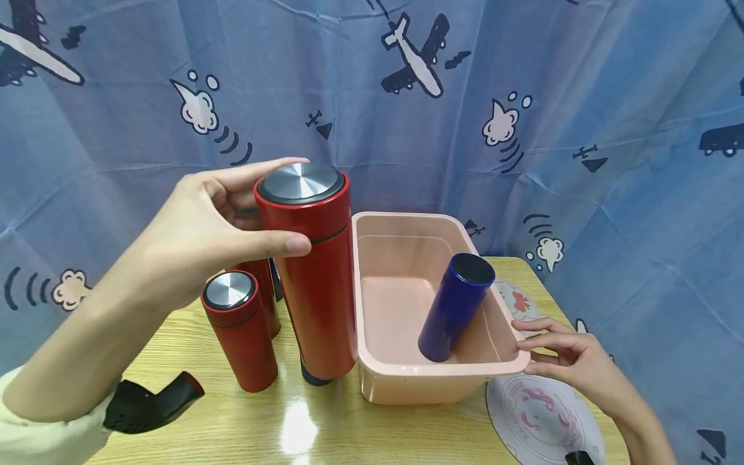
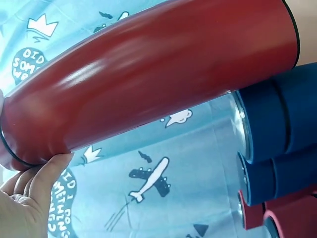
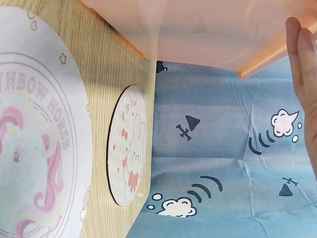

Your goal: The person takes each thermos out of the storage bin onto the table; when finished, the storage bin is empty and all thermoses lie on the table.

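Observation:
My left hand [image 1: 197,236] grips a tall red thermos [image 1: 320,290] near its silver-topped lid, thumb in front and fingers behind. The thermos hangs upright, slightly tilted, beside the left wall of a pink plastic bin [image 1: 427,369]. Inside that bin a dark blue thermos [image 1: 453,310] stands at a slant toward the right. My right hand [image 1: 575,358] touches the bin's right rim with its fingertips, the fingers fairly straight. A shorter red thermos [image 1: 244,336] stands on the table below the left hand, with another red thermos [image 1: 269,297] partly hidden behind it.
Blue thermoses [image 2: 267,119] stand behind the held one, mostly hidden in the head view. Two round printed mats, one with a horse [image 1: 543,413] and one with a rabbit [image 3: 128,146], lie right of the bin. A blue patterned curtain [image 1: 349,97] hangs behind the wooden table [image 1: 232,426].

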Demonstrator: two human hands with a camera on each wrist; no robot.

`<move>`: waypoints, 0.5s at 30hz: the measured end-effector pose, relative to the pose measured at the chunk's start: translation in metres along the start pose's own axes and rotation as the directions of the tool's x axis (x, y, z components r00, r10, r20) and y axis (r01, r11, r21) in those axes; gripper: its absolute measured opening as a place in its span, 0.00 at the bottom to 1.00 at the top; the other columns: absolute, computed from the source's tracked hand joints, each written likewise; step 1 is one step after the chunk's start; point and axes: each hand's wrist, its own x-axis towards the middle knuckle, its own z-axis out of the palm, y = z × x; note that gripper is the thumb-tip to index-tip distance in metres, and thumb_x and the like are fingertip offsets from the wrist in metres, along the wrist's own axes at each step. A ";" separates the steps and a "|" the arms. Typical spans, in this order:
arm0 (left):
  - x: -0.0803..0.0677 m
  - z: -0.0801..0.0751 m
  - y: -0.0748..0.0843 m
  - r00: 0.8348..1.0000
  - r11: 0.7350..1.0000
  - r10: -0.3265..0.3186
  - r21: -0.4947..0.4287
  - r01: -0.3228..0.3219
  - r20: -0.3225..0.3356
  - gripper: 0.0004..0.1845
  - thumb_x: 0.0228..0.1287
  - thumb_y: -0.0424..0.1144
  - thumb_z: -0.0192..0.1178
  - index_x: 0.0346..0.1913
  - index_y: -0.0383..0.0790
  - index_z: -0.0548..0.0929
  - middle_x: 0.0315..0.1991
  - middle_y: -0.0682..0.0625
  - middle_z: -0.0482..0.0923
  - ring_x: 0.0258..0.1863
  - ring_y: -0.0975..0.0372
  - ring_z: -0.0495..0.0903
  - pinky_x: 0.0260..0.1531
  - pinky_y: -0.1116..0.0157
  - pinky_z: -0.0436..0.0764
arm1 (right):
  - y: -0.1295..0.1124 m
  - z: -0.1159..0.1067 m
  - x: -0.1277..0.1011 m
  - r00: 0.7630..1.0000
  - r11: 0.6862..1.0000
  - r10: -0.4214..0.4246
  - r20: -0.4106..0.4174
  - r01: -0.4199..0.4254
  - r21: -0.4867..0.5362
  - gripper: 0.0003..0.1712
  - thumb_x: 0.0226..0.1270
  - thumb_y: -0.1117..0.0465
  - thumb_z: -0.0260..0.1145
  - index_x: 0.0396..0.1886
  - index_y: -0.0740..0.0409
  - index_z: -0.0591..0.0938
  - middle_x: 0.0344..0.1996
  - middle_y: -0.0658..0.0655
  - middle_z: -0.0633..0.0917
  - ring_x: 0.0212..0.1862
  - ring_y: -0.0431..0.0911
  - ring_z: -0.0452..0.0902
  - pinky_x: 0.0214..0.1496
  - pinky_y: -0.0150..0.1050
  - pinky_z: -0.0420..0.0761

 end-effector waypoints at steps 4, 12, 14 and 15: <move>-0.008 0.004 0.006 0.997 0.997 -0.062 0.033 0.064 -0.044 0.39 0.49 0.32 0.74 0.66 0.51 0.73 0.48 0.42 0.83 0.48 0.49 0.83 0.45 0.57 0.83 | 0.000 0.000 0.001 1.000 1.000 0.006 -0.003 -0.006 -0.002 0.21 0.50 0.87 0.63 0.47 0.77 0.80 0.56 0.53 0.77 0.59 0.39 0.73 0.51 0.37 0.80; -0.015 0.006 -0.001 0.990 0.989 -0.138 0.053 0.139 -0.029 0.41 0.48 0.29 0.74 0.67 0.50 0.71 0.47 0.45 0.84 0.46 0.55 0.84 0.46 0.61 0.82 | 0.000 0.000 0.000 1.000 1.000 0.021 -0.007 -0.021 -0.013 0.21 0.51 0.87 0.63 0.47 0.78 0.80 0.56 0.54 0.76 0.58 0.39 0.73 0.51 0.37 0.80; -0.016 0.007 -0.004 0.988 0.988 -0.152 0.039 0.152 -0.010 0.41 0.47 0.28 0.74 0.68 0.48 0.71 0.47 0.45 0.84 0.46 0.54 0.84 0.46 0.60 0.82 | 0.000 0.000 0.000 1.000 1.000 0.023 -0.010 -0.023 -0.014 0.21 0.51 0.87 0.63 0.47 0.78 0.80 0.56 0.54 0.77 0.58 0.39 0.73 0.51 0.37 0.80; -0.017 0.008 -0.005 0.988 0.987 -0.158 0.035 0.157 0.000 0.41 0.47 0.28 0.74 0.68 0.48 0.71 0.47 0.45 0.84 0.46 0.54 0.84 0.46 0.60 0.82 | 0.000 0.000 0.000 1.000 1.000 0.024 -0.010 -0.024 -0.014 0.21 0.51 0.87 0.63 0.47 0.78 0.80 0.56 0.54 0.77 0.58 0.39 0.73 0.51 0.37 0.80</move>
